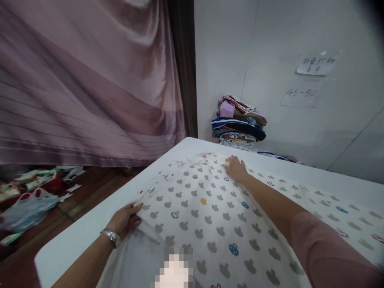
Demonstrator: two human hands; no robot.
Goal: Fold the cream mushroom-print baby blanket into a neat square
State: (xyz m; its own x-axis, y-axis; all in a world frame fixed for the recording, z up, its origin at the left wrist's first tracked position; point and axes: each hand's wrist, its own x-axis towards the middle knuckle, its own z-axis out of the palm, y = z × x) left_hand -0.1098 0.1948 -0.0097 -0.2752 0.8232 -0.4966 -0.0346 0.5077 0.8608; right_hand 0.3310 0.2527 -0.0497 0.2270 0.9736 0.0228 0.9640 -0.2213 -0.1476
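Observation:
A white cloth (208, 208) printed with grey apple-like shapes and a few coloured figures is spread over the white table (70, 230). It runs off to the right and hangs towards me at the bottom. My left hand (127, 218), with a silver bracelet at the wrist, pinches the cloth's left edge, where a fold lifts. Farther back, my right hand (236, 169) lies flat on the cloth with its fingers stretched out. Wrinkles gather along the far left edge of the cloth. A pixelated patch hides part of the near side.
A pile of folded fabrics (239, 122) stands by the white wall at the back. Two handwritten paper signs (301, 94) hang on that wall. A pink curtain (99, 88) hangs at left. Below it, a plastic bag (31, 208) and a red container (52, 183) rest on the floor.

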